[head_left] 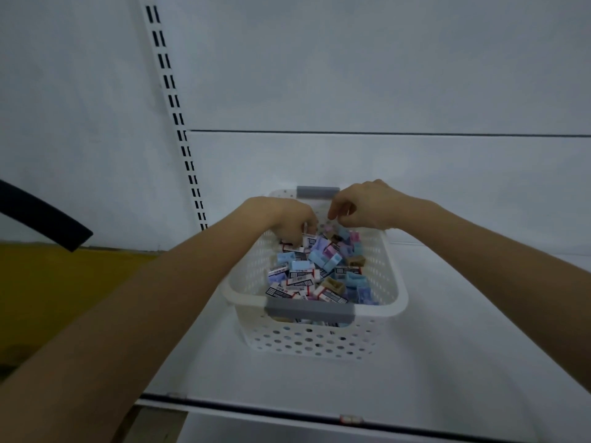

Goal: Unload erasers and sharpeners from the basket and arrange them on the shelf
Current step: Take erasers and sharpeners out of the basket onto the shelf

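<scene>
While basket [397, 295] sits on shelf [454, 353] right of slotted upright [179, 119] | left hand [284, 215] curled round white eraser [307, 231] | right hand [367, 204] curled over far pile [307, 276], grip unclear

Two bare forearms are seen, the left forearm [160, 298] and the right forearm [495, 247], each ending in a bare hand. The left hand [284, 217] and the right hand [367, 204] are uncovered to the fingertips. The arms are shown slender and smooth; finer detail of the fingers is lost to blur and dim light.
</scene>
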Demonstrator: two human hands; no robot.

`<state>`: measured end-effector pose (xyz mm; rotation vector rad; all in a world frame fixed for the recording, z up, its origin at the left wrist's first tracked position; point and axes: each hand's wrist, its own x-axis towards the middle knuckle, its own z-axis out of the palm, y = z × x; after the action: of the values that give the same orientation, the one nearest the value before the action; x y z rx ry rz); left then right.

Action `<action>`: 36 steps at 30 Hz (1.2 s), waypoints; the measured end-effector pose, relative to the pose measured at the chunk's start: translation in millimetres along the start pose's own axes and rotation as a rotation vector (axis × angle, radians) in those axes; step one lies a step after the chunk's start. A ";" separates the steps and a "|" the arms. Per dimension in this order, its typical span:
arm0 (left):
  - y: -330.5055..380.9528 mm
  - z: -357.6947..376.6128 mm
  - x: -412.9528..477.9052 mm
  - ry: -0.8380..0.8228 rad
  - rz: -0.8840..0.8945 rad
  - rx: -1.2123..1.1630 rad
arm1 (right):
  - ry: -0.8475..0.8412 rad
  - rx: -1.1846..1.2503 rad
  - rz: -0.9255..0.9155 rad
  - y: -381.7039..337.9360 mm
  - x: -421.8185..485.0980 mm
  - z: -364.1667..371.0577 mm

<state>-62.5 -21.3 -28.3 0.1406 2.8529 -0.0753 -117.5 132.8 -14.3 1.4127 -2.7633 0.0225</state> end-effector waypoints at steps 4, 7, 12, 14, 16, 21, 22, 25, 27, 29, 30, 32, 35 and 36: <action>0.8 1.7 -0.5 0.005 -0.003 0.040 | -0.004 0.006 0.009 -1.5 0.1 0.0; -0.6 -3.5 -5.3 0.120 0.005 0.049 | -0.002 0.042 0.019 -2.1 -0.3 -1.5; -12.4 -28.8 -19.8 0.355 -0.006 -0.010 | -0.056 0.064 -0.002 -5.5 4.1 -10.1; -19.1 -33.4 -24.9 0.408 -0.012 -0.036 | -0.065 0.079 -0.048 -14.4 9.8 -11.0; -25.5 -30.9 -27.4 0.446 -0.009 -0.082 | -0.103 0.086 -0.093 -25.7 18.4 -8.9; -37.1 -10.5 -24.9 0.482 -0.006 -0.248 | -0.330 0.129 -0.062 -43.1 38.5 5.0; -37.4 -8.1 -24.3 0.498 -0.012 -0.271 | -0.362 0.149 -0.061 -45.0 40.9 8.2; -34.8 -4.9 -22.6 0.526 -0.016 -0.279 | -0.384 0.091 -0.056 -50.2 44.9 15.3; -32.7 -3.5 -22.2 0.536 -0.014 -0.287 | -0.350 0.034 -0.060 -51.5 46.2 18.9; -32.7 -2.3 -21.9 0.543 -0.013 -0.292 | -0.318 0.038 -0.073 -51.5 46.7 21.6; -32.8 -1.7 -21.8 0.546 -0.011 -0.293 | -0.312 0.048 -0.081 -51.2 46.5 22.5; -32.9 -1.1 -21.8 0.556 -0.006 -0.292 | -0.322 0.056 -0.097 -51.6 45.4 23.0; -31.8 -0.5 -21.1 0.585 -0.013 -0.281 | -0.323 0.117 -0.118 -51.2 43.5 21.5; -31.6 -0.1 -21.0 0.602 -0.018 -0.279 | -0.313 0.156 -0.120 -50.3 42.6 20.3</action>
<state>-45.8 -54.5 -21.0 0.0888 3.4176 0.4310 -102.1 68.2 -33.0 1.7581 -2.9712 0.0153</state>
